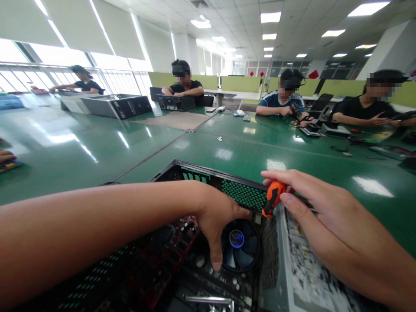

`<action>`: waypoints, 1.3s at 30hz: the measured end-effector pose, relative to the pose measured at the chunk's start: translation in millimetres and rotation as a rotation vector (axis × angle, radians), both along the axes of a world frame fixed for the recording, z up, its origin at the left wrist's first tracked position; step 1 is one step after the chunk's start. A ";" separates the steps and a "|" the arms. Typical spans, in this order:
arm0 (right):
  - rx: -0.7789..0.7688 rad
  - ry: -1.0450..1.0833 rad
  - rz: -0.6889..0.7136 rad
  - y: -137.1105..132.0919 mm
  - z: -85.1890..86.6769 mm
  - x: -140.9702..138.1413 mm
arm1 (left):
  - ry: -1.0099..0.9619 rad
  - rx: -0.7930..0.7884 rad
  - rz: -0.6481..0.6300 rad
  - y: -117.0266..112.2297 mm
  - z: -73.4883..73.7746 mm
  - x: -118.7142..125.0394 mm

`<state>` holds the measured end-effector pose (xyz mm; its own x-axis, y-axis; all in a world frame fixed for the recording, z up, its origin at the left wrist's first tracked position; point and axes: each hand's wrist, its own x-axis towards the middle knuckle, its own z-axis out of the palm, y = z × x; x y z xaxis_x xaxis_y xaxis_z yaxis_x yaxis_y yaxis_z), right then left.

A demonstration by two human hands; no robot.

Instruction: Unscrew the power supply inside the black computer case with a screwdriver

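Observation:
My left hand [217,212] reaches down into an open black computer case [242,181]. Its thumb and forefinger curve round the near-left and far edges of a black cooling fan [236,239] with a blue-lit hub; the other fingers are hidden. Over the case's right side, my right hand [320,212] pinches an orange and black screwdriver [274,197] by its handle, tilted, its blade out of sight. A red circuit board [177,242] lies inside the case under my left forearm. Towards the bottom, a bare metal bracket or rod [211,300] shows.
The case stands on a green table [208,147]. Across it, several people work at other parts. A silver and black computer case [117,105] lies at the far left. A brown sheet [177,120] covers part of the table. Cables [367,145] lie at the right.

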<state>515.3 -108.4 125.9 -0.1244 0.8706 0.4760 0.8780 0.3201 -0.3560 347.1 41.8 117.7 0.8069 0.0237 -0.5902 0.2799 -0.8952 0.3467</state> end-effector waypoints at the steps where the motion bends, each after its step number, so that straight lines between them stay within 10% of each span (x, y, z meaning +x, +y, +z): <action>1: 0.001 0.002 -0.001 -0.1 0.1 0.2 | -0.001 -0.002 0.000 -0.1 0.2 0.0; 39: -0.049 0.070 -0.083 3.4 -4.3 2.2 | -0.029 -0.017 -0.005 -0.1 -0.4 -1.1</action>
